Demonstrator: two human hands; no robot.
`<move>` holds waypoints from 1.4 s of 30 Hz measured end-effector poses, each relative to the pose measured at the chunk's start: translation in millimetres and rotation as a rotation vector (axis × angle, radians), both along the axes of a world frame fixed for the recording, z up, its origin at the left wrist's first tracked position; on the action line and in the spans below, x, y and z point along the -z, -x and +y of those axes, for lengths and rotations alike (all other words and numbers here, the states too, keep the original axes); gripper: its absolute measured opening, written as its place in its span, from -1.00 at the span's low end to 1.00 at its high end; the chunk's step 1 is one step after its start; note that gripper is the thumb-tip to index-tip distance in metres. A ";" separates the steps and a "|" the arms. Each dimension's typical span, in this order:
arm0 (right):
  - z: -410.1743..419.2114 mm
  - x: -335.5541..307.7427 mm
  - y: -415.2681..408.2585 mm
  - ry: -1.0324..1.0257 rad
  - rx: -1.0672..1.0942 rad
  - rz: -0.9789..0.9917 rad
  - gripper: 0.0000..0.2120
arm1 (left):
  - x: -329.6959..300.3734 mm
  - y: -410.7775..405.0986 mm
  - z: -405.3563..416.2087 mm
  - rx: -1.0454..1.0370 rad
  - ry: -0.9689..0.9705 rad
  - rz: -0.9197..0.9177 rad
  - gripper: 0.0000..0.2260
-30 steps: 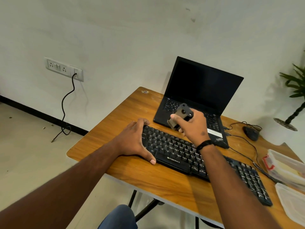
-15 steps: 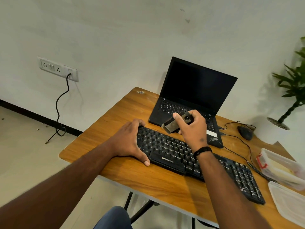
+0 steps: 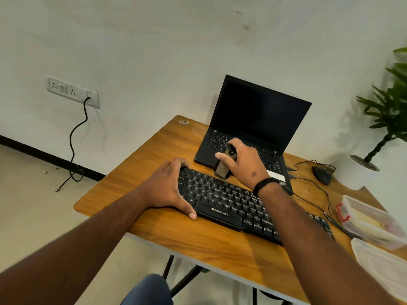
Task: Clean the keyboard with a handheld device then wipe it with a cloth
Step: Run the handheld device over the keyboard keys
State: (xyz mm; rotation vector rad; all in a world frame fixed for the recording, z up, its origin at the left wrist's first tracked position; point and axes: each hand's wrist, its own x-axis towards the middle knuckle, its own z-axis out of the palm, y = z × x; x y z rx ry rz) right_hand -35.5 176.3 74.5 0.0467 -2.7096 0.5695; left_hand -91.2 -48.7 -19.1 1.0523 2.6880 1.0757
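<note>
A black keyboard (image 3: 229, 203) lies slantwise across the wooden table (image 3: 198, 241). My left hand (image 3: 167, 186) rests flat on the keyboard's left end, thumb along its front edge. My right hand (image 3: 244, 164) grips a small grey-and-black handheld device (image 3: 222, 168), which points down with its tip at the keyboard's back row of keys. A black band sits on my right wrist. No cloth shows clearly in view.
An open black laptop (image 3: 257, 119) stands just behind the keyboard. A mouse (image 3: 321, 175) and its cables lie at the right. Clear plastic containers (image 3: 370, 221) sit at the table's right edge. A potted plant (image 3: 387, 111) stands at the far right; a wall socket (image 3: 72, 91) is at the left.
My right hand has lowered the device from above the laptop's edge and turned it nozzle-down onto the keyboard's back row. My left hand stays on the keyboard's left end.
</note>
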 end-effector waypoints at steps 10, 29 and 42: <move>6.7 3.5 -6.4 -0.020 0.050 -0.002 -0.75 | -1.5 -1.8 -0.8 0.003 0.002 -0.010 0.20; 30.5 -10.9 -17.4 -0.200 0.200 -0.053 -0.80 | -1.2 -2.0 -0.9 0.008 0.008 -0.022 0.18; 19.6 4.5 -14.2 0.018 0.180 -0.065 -0.74 | -1.0 -1.2 1.7 0.004 0.005 -0.023 0.16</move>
